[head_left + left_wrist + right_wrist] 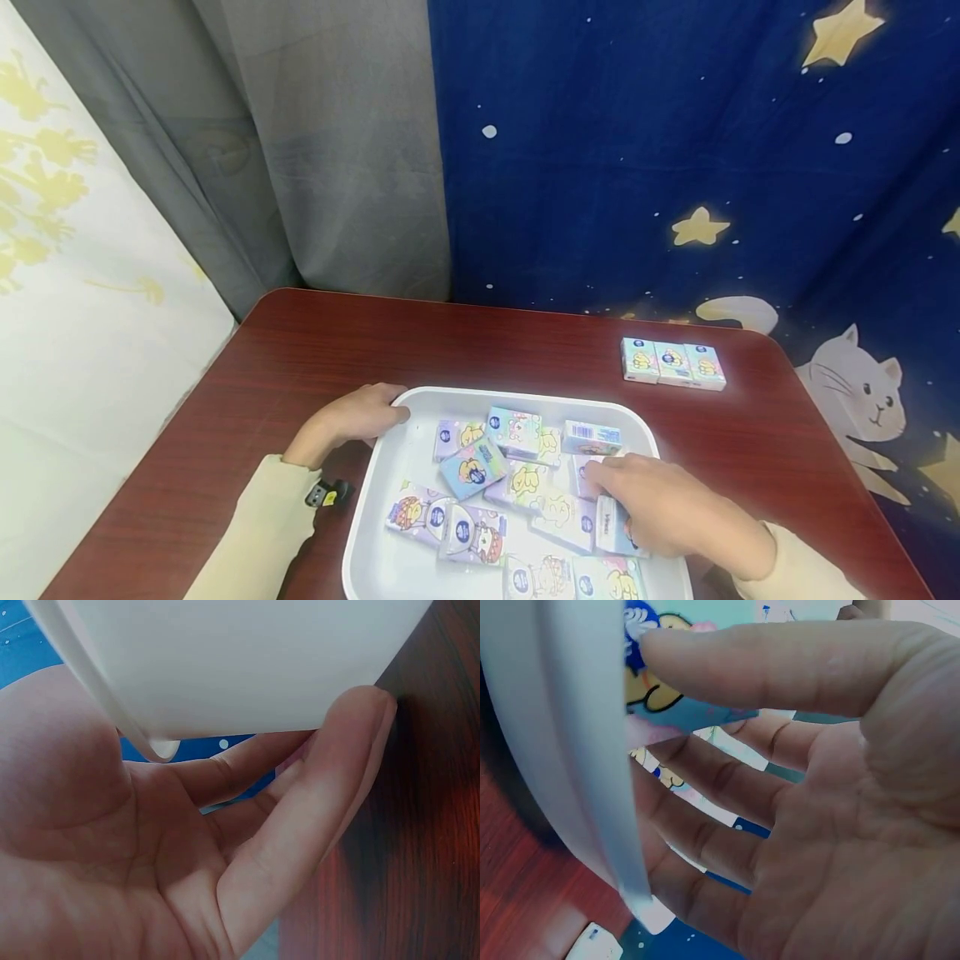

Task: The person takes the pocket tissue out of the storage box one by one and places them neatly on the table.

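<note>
In the head view a white tray (369,533) holds several pastel pocket tissue packs, lying loose and partly overlapping. My left hand (367,414) grips the tray's far left corner, thumb over the rim. The left wrist view shows its fingers bent against the outer wall of the tray (247,667). Inside the tray's right side, my right hand (667,508) holds a light-blue tissue pack (610,525), which stands tilted. From the right wrist, the thumb lies over that tissue pack (667,724) with fingers behind it. A purple tissue pack (581,475) lies by the fingertips.
Three tissue packs (672,364) stand side by side in a row at the back right of the dark red table (525,350). A grey curtain (352,150) and a blue starry curtain (570,167) hang behind the table. White patterned cloth (97,333) is at left.
</note>
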Action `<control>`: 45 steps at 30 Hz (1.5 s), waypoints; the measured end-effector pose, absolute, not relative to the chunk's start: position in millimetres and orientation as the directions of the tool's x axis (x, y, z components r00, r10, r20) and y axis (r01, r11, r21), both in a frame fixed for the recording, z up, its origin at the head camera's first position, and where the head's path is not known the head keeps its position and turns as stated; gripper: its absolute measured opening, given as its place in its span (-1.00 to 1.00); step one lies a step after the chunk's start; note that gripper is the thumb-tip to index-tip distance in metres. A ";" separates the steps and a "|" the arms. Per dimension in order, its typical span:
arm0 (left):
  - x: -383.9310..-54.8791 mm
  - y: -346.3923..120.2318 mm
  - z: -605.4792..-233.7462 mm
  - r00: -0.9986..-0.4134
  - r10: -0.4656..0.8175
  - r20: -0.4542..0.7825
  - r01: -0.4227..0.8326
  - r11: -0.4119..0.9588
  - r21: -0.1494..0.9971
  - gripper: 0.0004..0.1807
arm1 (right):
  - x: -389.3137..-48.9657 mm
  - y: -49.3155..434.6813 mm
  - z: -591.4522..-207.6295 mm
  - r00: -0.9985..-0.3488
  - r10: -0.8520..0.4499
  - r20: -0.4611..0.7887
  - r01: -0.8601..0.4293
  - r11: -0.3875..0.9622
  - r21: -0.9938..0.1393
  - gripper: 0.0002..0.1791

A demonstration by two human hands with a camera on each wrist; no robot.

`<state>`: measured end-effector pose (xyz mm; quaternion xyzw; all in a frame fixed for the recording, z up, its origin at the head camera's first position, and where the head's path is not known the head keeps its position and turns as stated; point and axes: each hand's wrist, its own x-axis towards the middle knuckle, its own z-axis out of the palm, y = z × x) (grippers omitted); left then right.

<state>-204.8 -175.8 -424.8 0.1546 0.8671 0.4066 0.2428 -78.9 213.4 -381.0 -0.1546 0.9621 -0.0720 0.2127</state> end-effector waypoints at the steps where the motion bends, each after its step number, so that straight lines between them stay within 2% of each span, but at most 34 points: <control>1: -204.8 -175.9 -424.8 -0.834 0.467 -0.295 0.070 0.620 0.781 -0.59 | -79.4 214.6 -381.3 -0.858 -0.340 -0.385 -0.279 0.938 -0.208 -0.41; 4: -204.7 -176.1 -425.0 -0.833 0.468 -0.294 0.071 0.618 0.783 -0.59 | -80.0 219.2 -382.7 -0.842 -0.404 -0.357 -0.340 0.912 -0.228 -0.52; 8: -204.5 -176.2 -425.1 -0.834 0.467 -0.294 0.071 0.619 0.782 -0.58 | -81.3 226.5 -383.1 -0.811 -0.491 -0.317 -0.420 0.867 -0.269 -0.54; 14: -204.2 -175.8 -425.6 -0.834 0.463 -0.301 0.064 0.621 0.781 -0.58 | -87.5 236.5 -376.5 -0.773 -0.541 -0.331 -0.414 0.825 -0.384 -0.58; 19: -204.4 -175.3 -425.0 -0.835 0.460 -0.301 0.061 0.621 0.781 -0.58 | -94.5 243.6 -372.4 -0.751 -0.614 -0.243 -0.432 0.735 -0.523 -0.63; 31: -203.5 -175.1 -425.2 -0.838 0.457 -0.298 0.063 0.623 0.779 -0.58 | -110.1 261.7 -370.4 -0.831 -0.539 -0.138 -0.336 0.683 -0.649 -0.60; 38: -203.5 -175.5 -425.7 -0.835 0.461 -0.299 0.064 0.622 0.780 -0.58 | -114.1 269.7 -373.0 -0.906 -0.412 -0.096 -0.224 0.660 -0.717 -0.51; 45: -202.8 -175.2 -424.4 -0.834 0.462 -0.301 0.056 0.614 0.787 -0.59 | -120.7 279.4 -377.4 -0.933 -0.345 -0.103 -0.076 0.469 -0.880 -0.35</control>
